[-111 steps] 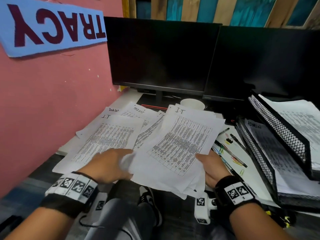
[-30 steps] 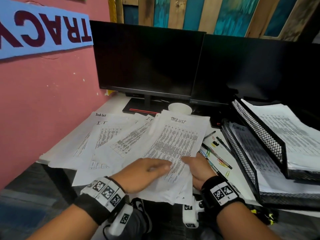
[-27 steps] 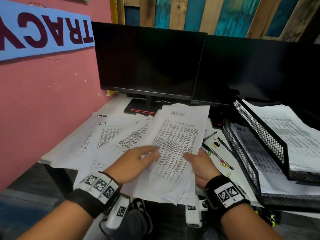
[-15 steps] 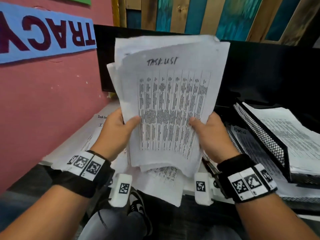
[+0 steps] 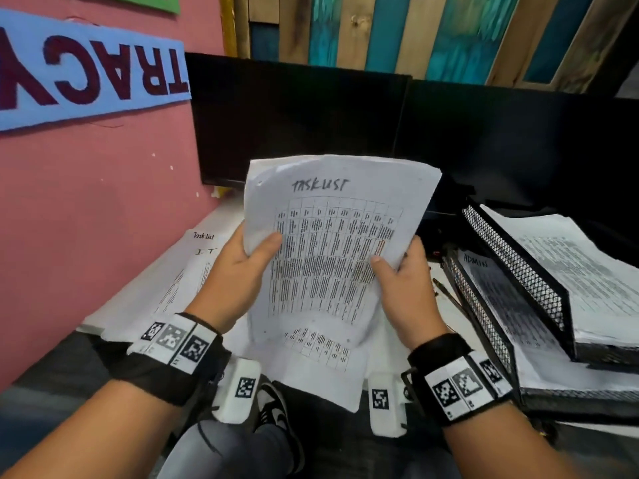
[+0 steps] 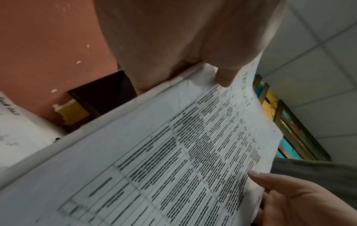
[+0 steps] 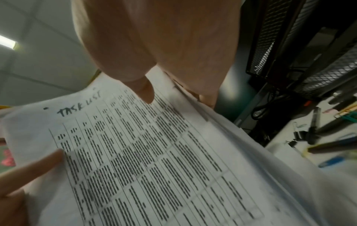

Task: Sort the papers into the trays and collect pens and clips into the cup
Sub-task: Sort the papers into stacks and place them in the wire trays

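Observation:
A stack of papers [image 5: 339,243] headed "TASK LIST" stands upright above the desk edge. My left hand [image 5: 242,271] grips its left edge, thumb on the front sheet. My right hand [image 5: 404,281] grips the right edge the same way. The stack [image 6: 173,168] fills the left wrist view and, as the same stack [image 7: 154,152], the right wrist view. More sheets [image 5: 186,271] marked "Task list" and "I.T" lie on the desk at the left. Pens [image 7: 313,128], binder clips [image 7: 298,134] and paper clips lie on the desk right of the stack. The cup is hidden.
Two black mesh trays [image 5: 511,267] stand stepped at the right, each holding papers; the lower one's top sheet reads "ADMIN". Two dark monitors [image 5: 297,122] line the back of the desk. A pink wall [image 5: 86,202] closes the left side.
Both hands gathered the loose sheets off the desk into one stack and raised it upright. Since half a second ago the stack has come down lower.

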A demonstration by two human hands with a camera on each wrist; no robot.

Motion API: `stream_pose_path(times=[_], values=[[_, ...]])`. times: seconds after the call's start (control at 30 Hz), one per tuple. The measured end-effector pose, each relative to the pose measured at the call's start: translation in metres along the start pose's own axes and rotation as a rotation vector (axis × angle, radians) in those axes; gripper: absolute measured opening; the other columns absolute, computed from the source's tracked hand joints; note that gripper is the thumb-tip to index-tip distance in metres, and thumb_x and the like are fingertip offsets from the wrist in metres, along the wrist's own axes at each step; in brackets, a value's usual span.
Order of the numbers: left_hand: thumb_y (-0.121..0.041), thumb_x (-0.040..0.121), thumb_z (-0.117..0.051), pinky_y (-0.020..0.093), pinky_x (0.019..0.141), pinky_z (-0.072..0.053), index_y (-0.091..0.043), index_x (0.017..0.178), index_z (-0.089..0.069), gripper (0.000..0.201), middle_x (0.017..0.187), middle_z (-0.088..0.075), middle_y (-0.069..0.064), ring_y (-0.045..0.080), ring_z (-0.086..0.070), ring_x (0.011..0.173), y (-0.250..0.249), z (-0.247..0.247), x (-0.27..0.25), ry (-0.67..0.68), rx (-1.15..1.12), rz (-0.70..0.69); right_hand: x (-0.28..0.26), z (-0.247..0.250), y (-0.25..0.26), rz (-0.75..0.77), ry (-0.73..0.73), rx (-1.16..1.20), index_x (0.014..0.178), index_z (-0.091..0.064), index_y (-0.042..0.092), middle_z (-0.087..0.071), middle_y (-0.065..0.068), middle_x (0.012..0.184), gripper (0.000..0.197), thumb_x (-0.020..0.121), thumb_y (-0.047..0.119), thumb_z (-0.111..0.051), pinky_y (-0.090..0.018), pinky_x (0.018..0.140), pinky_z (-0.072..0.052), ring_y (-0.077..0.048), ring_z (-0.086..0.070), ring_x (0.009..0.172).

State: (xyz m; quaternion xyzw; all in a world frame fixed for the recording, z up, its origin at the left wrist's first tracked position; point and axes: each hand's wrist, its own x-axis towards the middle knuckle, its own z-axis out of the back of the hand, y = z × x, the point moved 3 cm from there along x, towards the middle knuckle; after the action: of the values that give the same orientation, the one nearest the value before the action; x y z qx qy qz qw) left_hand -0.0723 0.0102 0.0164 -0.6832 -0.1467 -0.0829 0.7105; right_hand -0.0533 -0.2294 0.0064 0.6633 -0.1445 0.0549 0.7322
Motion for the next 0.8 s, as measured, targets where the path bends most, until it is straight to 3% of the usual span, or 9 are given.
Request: stream_pose_path(times=[0.13, 0.23, 0.33, 0.4, 0.47, 0.53, 0.67, 0.73, 0.8], values=[[-0.053, 0.095, -0.064, 0.043, 0.11, -0.048, -0.039, 0.123, -0.066, 0.032, 0.127, -0.073, -0.011, 0.011, -0.066, 0.122, 0.028, -0.002, -0.001, 0.005, 0.087, 0.169, -0.003, -0.008, -0.028, -0.138, 0.069, -0.027, 0.139, -0.047, 0.034, -0.066, 0.018, 0.127, 0.047, 0.103, 0.003, -0.053, -0.043, 0.114, -0.048, -0.009, -0.064, 0.123], [-0.04, 0.101, -0.064, 0.04, 0.099, -0.054, -0.034, 0.107, -0.066, 0.009, 0.118, -0.074, 0.003, 0.016, -0.068, 0.11, 0.049, -0.007, -0.009, 0.054, 0.222, 0.279, -0.008, -0.013, -0.048, -0.267, 0.117, -0.064, 0.138, -0.046, 0.031, -0.066, 0.011, 0.124, 0.043, 0.103, 0.005, -0.051, -0.048, 0.11, -0.05, -0.016, -0.064, 0.118], [-0.039, 0.105, -0.058, 0.031, 0.082, -0.052, -0.027, 0.106, -0.069, 0.017, 0.113, -0.074, 0.009, 0.024, -0.068, 0.108, 0.064, -0.008, -0.013, 0.029, 0.28, 0.304, -0.012, -0.015, -0.061, -0.363, 0.124, -0.046, 0.128, -0.049, 0.028, -0.068, 0.003, 0.119, 0.036, 0.102, 0.003, -0.053, -0.042, 0.092, -0.058, -0.024, -0.068, 0.113], [-0.04, 0.106, -0.055, 0.041, 0.087, -0.056, -0.021, 0.108, -0.072, 0.026, 0.109, -0.076, 0.007, 0.03, -0.07, 0.106, 0.066, -0.005, -0.013, -0.055, 0.252, 0.296, -0.014, -0.011, -0.066, -0.4, 0.071, 0.041, 0.121, -0.049, 0.031, -0.069, -0.003, 0.12, 0.035, 0.101, 0.003, -0.057, -0.039, 0.084, -0.06, -0.026, -0.07, 0.111], [-0.036, 0.107, -0.054, 0.046, 0.095, -0.056, -0.02, 0.109, -0.072, 0.024, 0.111, -0.078, 0.003, 0.027, -0.072, 0.107, 0.063, -0.005, -0.012, -0.134, 0.146, 0.27, -0.014, -0.004, -0.07, -0.435, -0.019, 0.151, 0.123, -0.049, 0.031, -0.071, -0.004, 0.121, 0.039, 0.099, 0.005, -0.064, -0.041, 0.091, -0.059, -0.025, -0.07, 0.112], [-0.031, 0.109, -0.052, 0.041, 0.091, -0.057, -0.018, 0.108, -0.072, 0.024, 0.111, -0.078, 0.003, 0.023, -0.073, 0.105, 0.057, -0.01, -0.014, -0.158, 0.051, 0.266, -0.017, 0.0, -0.072, -0.51, -0.036, 0.302, 0.128, -0.05, 0.03, -0.073, -0.007, 0.122, 0.041, 0.098, 0.007, -0.068, -0.047, 0.094, -0.058, -0.029, -0.071, 0.114], [-0.036, 0.108, -0.051, 0.039, 0.084, -0.06, -0.014, 0.109, -0.074, 0.033, 0.104, -0.082, 0.001, 0.022, -0.077, 0.099, 0.054, -0.03, -0.027, 0.012, 0.077, 0.301, -0.026, 0.004, -0.075, -0.649, -0.02, 0.599, 0.137, -0.06, 0.014, -0.075, -0.018, 0.124, 0.035, 0.103, 0.005, -0.061, -0.054, 0.093, -0.061, -0.039, -0.071, 0.118], [-0.043, 0.103, -0.052, 0.043, 0.088, -0.061, -0.015, 0.114, -0.075, 0.037, 0.104, -0.083, -0.001, 0.021, -0.079, 0.098, 0.056, -0.042, -0.035, 0.134, 0.108, 0.318, -0.027, 0.015, -0.076, -0.647, -0.055, 0.592, 0.135, -0.064, 0.012, -0.075, -0.017, 0.125, 0.032, 0.104, 0.004, -0.058, -0.052, 0.098, -0.059, -0.038, -0.069, 0.12], [-0.055, 0.095, -0.051, 0.044, 0.09, -0.061, -0.014, 0.116, -0.074, 0.052, 0.101, -0.083, -0.001, 0.02, -0.08, 0.092, 0.058, -0.048, -0.04, 0.205, 0.117, 0.313, -0.029, 0.033, -0.074, -0.637, -0.089, 0.541, 0.131, -0.066, 0.012, -0.076, -0.015, 0.123, 0.028, 0.105, 0.005, -0.056, -0.048, 0.092, -0.061, -0.036, -0.071, 0.117]])
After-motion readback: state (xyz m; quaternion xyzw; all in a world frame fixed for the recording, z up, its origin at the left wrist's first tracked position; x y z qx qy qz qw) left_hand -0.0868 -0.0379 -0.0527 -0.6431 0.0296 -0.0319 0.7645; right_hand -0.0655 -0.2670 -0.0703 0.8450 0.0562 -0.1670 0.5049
